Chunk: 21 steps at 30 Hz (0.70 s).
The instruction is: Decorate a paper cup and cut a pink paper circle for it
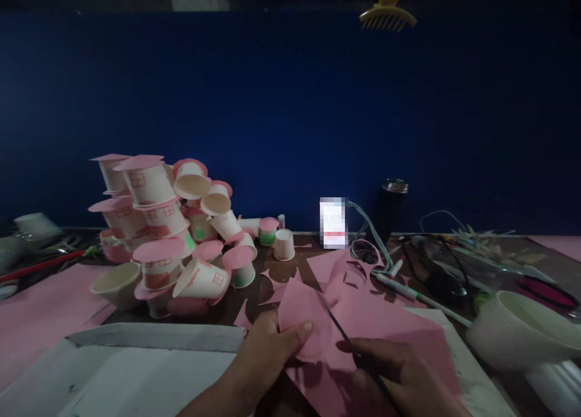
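Observation:
My left hand (267, 356) pinches a sheet of pink paper (363, 320) at its left edge, thumb on top. My right hand (399, 374) is closed round dark scissors (338, 329), whose blades lie across the pink paper near my left thumb. The paper shows curved cut-outs at its far side. Both hands are low in the view, near the table's front edge.
A heap of paper cups with pink lids (167, 235) stands at the left. A white box (136, 362) lies in front of it. A white bowl (517, 329), pens (408, 287), cables (436, 265), a dark bottle (393, 208) and pink scraps (272, 281) fill the right and middle.

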{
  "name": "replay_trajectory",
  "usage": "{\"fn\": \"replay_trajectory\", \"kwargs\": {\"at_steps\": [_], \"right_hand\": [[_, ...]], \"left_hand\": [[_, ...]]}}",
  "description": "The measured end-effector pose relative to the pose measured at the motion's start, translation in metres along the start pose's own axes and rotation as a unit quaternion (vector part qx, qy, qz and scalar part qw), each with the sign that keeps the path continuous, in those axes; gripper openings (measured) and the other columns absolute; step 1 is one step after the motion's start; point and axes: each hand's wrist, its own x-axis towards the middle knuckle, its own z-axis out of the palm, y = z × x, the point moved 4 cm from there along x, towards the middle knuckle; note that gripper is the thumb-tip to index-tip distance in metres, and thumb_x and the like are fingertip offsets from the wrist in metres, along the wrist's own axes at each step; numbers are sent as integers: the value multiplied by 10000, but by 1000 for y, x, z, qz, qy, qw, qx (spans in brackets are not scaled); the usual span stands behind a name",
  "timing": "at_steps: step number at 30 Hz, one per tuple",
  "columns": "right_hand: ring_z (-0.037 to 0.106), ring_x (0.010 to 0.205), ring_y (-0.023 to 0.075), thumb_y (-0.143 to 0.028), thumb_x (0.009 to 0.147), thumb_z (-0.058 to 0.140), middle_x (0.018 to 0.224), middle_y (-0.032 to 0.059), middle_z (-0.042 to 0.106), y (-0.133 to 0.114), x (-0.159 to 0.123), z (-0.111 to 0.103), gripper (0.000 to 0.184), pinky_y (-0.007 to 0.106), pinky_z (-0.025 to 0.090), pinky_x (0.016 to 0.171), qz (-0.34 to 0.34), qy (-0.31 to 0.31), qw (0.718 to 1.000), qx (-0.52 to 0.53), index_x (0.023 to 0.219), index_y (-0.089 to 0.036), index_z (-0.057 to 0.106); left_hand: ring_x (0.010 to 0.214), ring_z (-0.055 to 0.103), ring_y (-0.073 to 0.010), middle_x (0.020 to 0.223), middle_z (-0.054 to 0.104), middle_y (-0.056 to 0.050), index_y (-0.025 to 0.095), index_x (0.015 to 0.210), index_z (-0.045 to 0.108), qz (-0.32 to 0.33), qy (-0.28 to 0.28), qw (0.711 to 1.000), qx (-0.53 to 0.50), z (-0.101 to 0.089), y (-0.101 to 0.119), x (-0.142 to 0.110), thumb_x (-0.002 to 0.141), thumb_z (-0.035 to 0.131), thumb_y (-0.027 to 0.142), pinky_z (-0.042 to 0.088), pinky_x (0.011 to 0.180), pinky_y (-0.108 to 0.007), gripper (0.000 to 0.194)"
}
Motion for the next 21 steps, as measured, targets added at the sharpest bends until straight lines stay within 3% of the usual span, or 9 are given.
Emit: {"fn": "replay_trajectory", "kwargs": {"at_steps": [3, 10, 16, 21], "right_hand": [[607, 660, 169, -384, 593, 806, 771, 66, 729, -2, -1, -1, 398, 228, 450, 579, 4, 10, 1000, 8, 924, -164, 800], [463, 538, 98, -333, 583, 803, 581, -19, 584, -7, -3, 1, 350, 208, 406, 540, -3, 10, 999, 37, 886, -159, 806], [259, 433, 50, -356, 615, 785, 480, -81, 378, -6, -4, 0, 397, 191, 216, 390, 23, -5, 1000, 9, 950, -143, 789], [311, 417, 58, -365, 628, 778, 479, -63, 441, -7, -5, 0, 382, 193, 254, 381, 25, -9, 1000, 5, 946, -154, 789]], "left_hand": [[777, 657, -247, 871, 739, -107, 107, 910, 708, -1, 1, 1000, 10, -2, 0, 0, 719, 688, 527, 498, 699, -321, 462], [748, 671, -256, 874, 739, -119, 102, 975, 699, -22, -5, 998, -52, -1, -10, 5, 671, 727, 547, 514, 686, -345, 540], [727, 663, -240, 818, 731, -110, 97, 912, 710, -20, -23, 996, -80, 2, -3, 1, 705, 724, 499, 517, 695, -341, 452], [721, 657, -217, 801, 728, -110, 79, 971, 705, -19, -48, 990, -131, 5, 4, -2, 739, 722, 432, 524, 714, -336, 423]]}}
